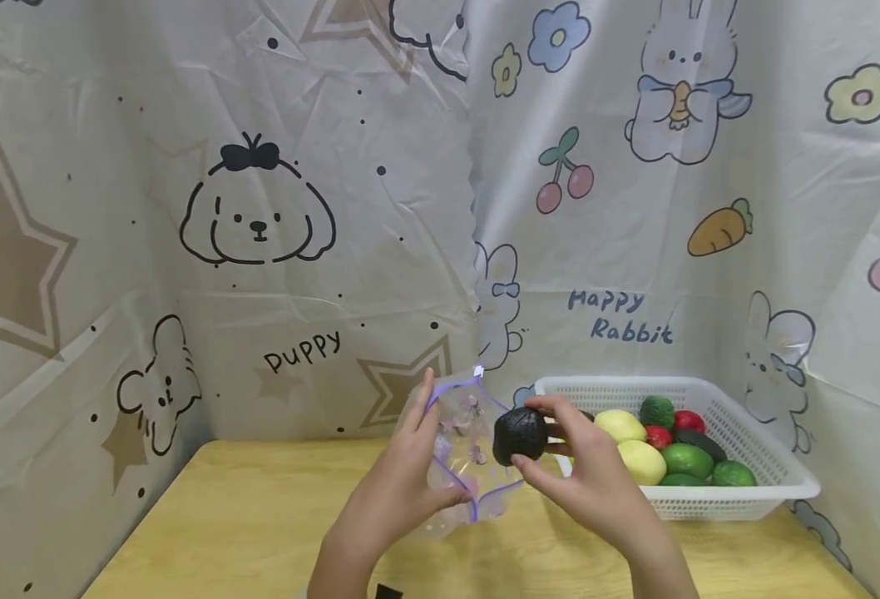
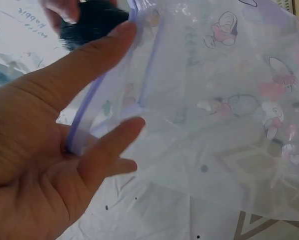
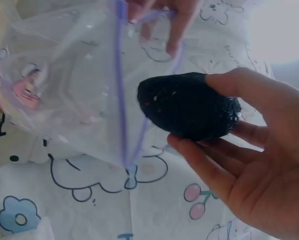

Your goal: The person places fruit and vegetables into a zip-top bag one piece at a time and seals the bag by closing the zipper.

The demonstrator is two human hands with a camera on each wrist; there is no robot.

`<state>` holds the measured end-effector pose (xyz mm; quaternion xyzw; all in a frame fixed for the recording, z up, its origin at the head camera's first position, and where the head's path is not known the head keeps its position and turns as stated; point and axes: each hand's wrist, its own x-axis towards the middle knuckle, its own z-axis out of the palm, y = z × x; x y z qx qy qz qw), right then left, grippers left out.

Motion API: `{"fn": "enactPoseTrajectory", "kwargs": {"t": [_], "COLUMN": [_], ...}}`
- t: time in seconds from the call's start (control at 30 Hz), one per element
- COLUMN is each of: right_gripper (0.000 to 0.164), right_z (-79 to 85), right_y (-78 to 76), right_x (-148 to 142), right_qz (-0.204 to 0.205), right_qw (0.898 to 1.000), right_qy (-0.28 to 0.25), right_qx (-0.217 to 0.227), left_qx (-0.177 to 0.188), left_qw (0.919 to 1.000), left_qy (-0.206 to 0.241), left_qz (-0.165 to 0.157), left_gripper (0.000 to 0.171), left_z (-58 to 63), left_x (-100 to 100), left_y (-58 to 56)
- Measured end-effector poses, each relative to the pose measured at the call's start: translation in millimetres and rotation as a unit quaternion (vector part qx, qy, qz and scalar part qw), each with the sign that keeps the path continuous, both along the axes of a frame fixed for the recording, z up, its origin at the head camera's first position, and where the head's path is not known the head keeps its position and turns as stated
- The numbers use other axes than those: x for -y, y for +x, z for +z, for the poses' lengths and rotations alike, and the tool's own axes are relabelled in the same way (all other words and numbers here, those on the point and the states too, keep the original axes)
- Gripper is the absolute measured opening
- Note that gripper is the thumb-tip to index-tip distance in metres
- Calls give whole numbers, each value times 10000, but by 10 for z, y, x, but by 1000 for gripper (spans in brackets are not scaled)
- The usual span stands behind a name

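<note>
A clear zip bag (image 1: 461, 433) with purple zip edges and small printed figures stands with its mouth spread, facing right. My left hand (image 1: 398, 470) holds it by the mouth, thumb on the near edge; in the left wrist view the thumb crosses the purple zip strip. Between the thumb and fingers of my right hand (image 1: 593, 470) is a dark, rough-skinned avocado (image 1: 518, 437), right at the bag's opening. The right wrist view shows the avocado (image 3: 182, 107) beside the purple zip edge, its rounded end toward the bag.
To the right stands a white perforated basket (image 1: 724, 505) with yellow, green, red and dark produce in it. Both sit on a light wooden table (image 1: 260, 516). A printed cloth (image 1: 380, 233) hangs behind and at the sides. A small black object (image 1: 388, 591) shows at the bottom edge.
</note>
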<state>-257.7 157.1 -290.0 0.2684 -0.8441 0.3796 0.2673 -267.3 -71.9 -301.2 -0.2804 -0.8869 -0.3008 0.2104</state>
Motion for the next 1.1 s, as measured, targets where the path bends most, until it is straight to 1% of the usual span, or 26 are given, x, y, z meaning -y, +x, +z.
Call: {"fn": "enactPoseTrajectory", "kwargs": {"t": [0.03,0.1,0.17,0.23,0.27,0.4,0.57,0.67,0.73,0.83,0.97,1.1], "right_gripper": [54,53,52,52,52,53,55,55,51,46,46,45], "right_z": [-11,-30,-65,-94,-102,-118,-107,-104,-105,-118,-143,-146], "right_y": [-1,-4,4,7,6,-10,-20,-6,4,15,14,5], "right_x": [35,91,114,119,114,82,68,60,52,26,-32,-76], "right_qz": [21,77,72,63,63,30,82,41,21,-57,-145,-60], "right_qw": [9999,9994,9983,9973,9968,9948,9923,9914,9903,9867,9805,9787], "right_qy": [117,337,552,712,783,1000,1203,1213,1213,1348,1604,1621], "right_qx": [22,102,147,152,156,181,284,498,673,909,1122,1261], "left_qx": [-1,35,59,71,78,111,107,238,394,565,588,473], "left_qw": [10000,9999,9998,9996,9996,9992,9983,9973,9960,9949,9953,9971], "left_qy": [28,97,158,221,237,337,436,466,486,456,441,394], "left_qz": [-55,-105,-141,-141,-126,-175,-365,-524,-639,-700,-628,-442], "left_gripper": [109,100,93,91,91,106,107,109,111,112,107,95], "left_z": [5,11,-9,-31,-38,-32,25,42,42,25,8,37], "left_x": [4,13,12,10,7,1,-15,-25,-28,-22,-8,6], "left_y": [-6,-18,-27,-40,-44,-43,-25,-21,-22,-27,-37,-38]}}
